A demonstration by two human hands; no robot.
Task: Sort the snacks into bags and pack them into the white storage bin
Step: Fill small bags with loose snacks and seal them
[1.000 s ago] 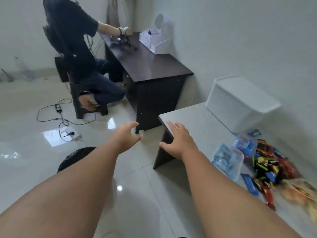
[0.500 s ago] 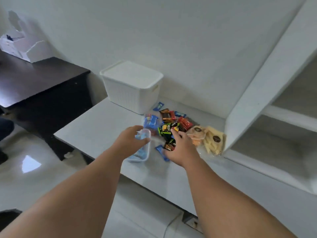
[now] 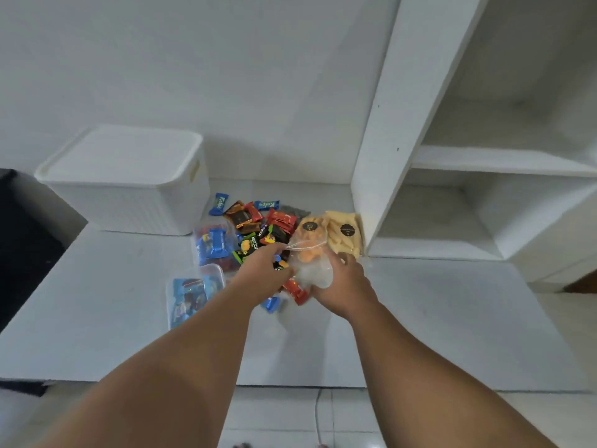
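Observation:
A pile of wrapped snacks [image 3: 258,224] in blue, red, black and green lies on the grey table [image 3: 436,318]. Both hands meet over its near edge. My left hand [image 3: 261,276] and my right hand [image 3: 339,286] each grip a clear plastic bag [image 3: 311,270] with orange snacks inside. Two more filled clear bags sit to the left: one with blue packets [image 3: 211,245] and one nearer me [image 3: 190,294]. The white storage bin [image 3: 129,192] stands at the back left with its lid on. Bags of orange [image 3: 310,231] and pale yellow [image 3: 345,234] chips rest behind the held bag.
A white shelf unit [image 3: 452,189] rises at the right, its upright close to the chip bags. A dark desk [image 3: 22,240] borders the table on the left. A thin cable [image 3: 318,412] runs along the tiled floor below the table's front edge.
The view swung from the room and a seated person onto the table. My left hand left the near bag of blue packets, and both hands have closed on the clear bag.

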